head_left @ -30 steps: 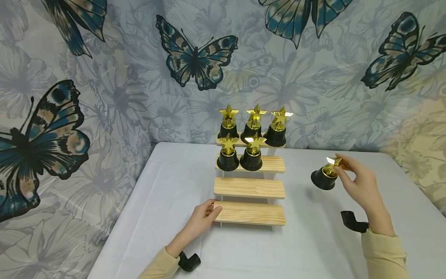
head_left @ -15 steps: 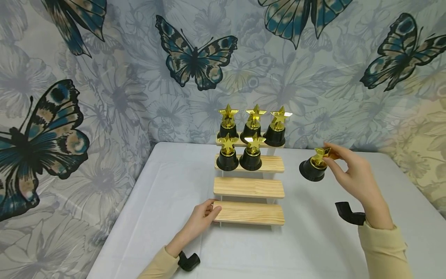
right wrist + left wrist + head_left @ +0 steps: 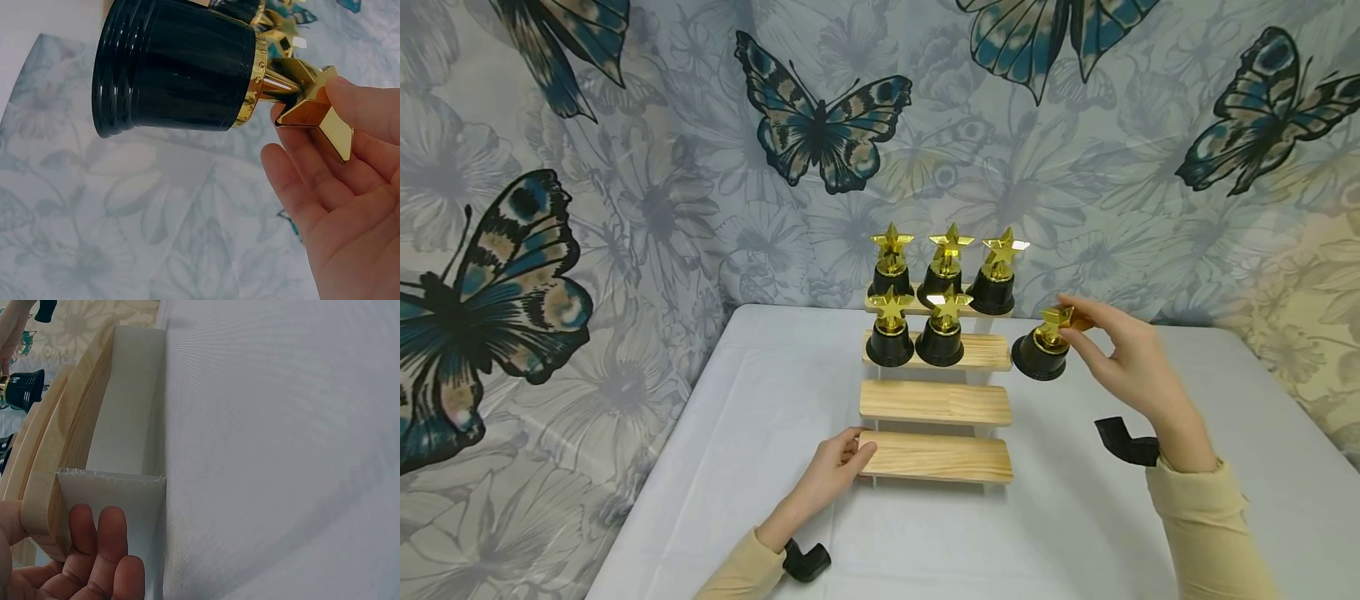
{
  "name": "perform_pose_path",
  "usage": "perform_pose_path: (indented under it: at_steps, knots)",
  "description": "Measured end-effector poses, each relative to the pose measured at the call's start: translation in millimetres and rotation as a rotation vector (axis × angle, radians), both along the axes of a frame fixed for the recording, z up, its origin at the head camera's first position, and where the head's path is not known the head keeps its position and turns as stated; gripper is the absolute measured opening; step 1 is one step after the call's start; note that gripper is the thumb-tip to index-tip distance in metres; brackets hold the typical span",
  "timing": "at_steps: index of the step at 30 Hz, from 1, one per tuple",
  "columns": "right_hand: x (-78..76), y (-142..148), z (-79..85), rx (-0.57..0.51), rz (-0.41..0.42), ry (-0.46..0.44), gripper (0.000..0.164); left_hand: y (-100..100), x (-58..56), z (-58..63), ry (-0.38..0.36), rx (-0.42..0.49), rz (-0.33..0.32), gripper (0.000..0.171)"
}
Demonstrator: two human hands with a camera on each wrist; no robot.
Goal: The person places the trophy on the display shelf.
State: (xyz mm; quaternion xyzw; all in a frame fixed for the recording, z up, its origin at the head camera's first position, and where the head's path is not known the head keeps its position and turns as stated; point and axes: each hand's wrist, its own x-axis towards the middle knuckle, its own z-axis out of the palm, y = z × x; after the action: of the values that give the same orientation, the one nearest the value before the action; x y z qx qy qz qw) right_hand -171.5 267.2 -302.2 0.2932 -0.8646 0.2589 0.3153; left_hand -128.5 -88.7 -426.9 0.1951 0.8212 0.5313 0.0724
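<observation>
My right hand (image 3: pixel 1123 354) pinches a star trophy (image 3: pixel 1042 348) by its gold star, thumb on one side and fingers behind. Its black base (image 3: pixel 175 69) tilts a little, just off the right end of the second shelf from the top (image 3: pixel 987 352). On that shelf stand two like trophies (image 3: pixel 890 337), and three more (image 3: pixel 992 283) line the top shelf of the wooden stepped stand. With thumb on top and fingers below, my left hand (image 3: pixel 825 471) grips the left end of the lowest shelf (image 3: pixel 940 457); the left wrist view shows its fingers (image 3: pixel 111 540) beside the stand's pale support.
A bare third shelf (image 3: pixel 936 402) lies between the lowest shelf and the trophies. The stand rests on a white-covered table (image 3: pixel 737 400). Behind it hangs a butterfly-patterned cloth (image 3: pixel 820 250). Black curved pieces (image 3: pixel 1127 442) sit at both wrists.
My right hand has carried the trophy leftward and slightly up, from well right of the stand to the end of the second shelf. My left hand has stayed in place.
</observation>
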Motion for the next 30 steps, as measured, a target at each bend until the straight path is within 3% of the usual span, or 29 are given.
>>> perform_pose_path:
  at_steps: [21,30]
  knots:
    - [-24.4,-31,4.5,0.000,0.168,-0.044,0.055,-3,-2.1,-4.8,-0.007,0.015,-0.016,0.037]
    - [-34.4,-34,2.0,-0.018,0.189,-0.110,0.049,-2,-2.3,-3.4,-0.002,0.012,-0.010,0.032]
